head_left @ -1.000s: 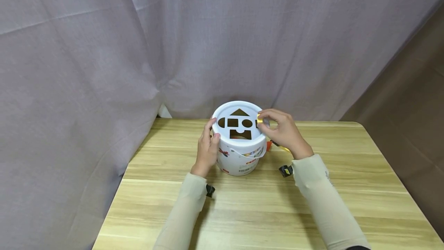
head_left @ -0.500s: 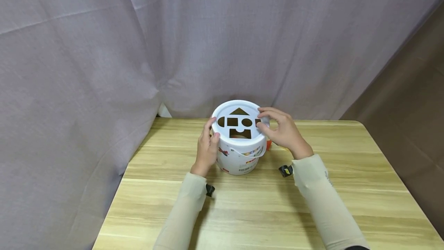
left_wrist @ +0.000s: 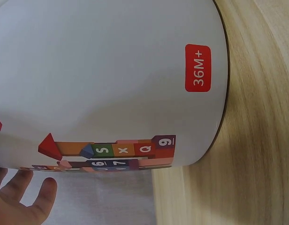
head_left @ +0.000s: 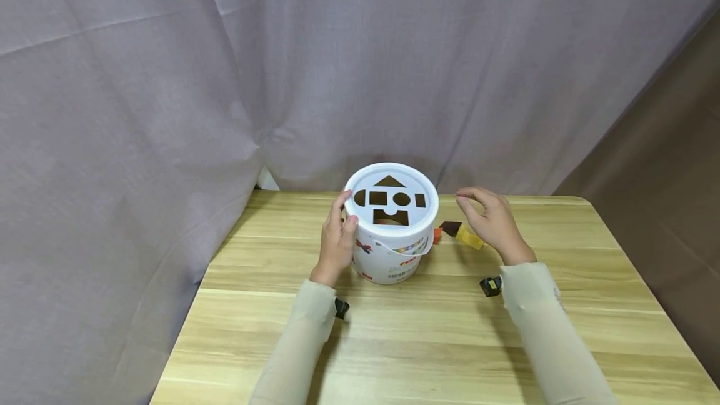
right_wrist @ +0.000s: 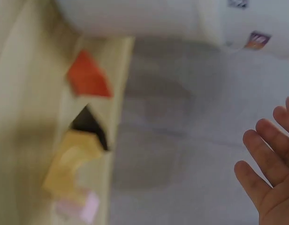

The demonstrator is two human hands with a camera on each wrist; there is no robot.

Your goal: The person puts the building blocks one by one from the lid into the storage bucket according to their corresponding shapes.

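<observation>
A white bucket (head_left: 390,249) with a shape-cutout lid (head_left: 391,200) stands at the back of the wooden table (head_left: 427,342). My left hand (head_left: 342,212) grips the bucket's left side, thumb on the lid's rim. In the left wrist view the bucket's printed wall (left_wrist: 111,79) fills the frame, with my left hand's fingertips (left_wrist: 22,197) at the bottom left. My right hand (head_left: 469,202) hovers open and holds nothing, just right of the bucket. Under it lie a dark triangle block (head_left: 450,228), a yellow block (head_left: 470,238) and an orange block (head_left: 436,236). The right wrist view is blurred.
A grey curtain (head_left: 225,80) hangs close behind the table and along its left side. In the right wrist view the orange block (right_wrist: 88,79), dark block (right_wrist: 90,126), yellow block (right_wrist: 72,161) and a pink block (right_wrist: 83,206) lie by the bucket's base (right_wrist: 158,18).
A second ago my right hand pinched a yellow block at the lid's right edge. The block is gone from its fingers, and the hand has drawn back right, uncovering the loose blocks.
</observation>
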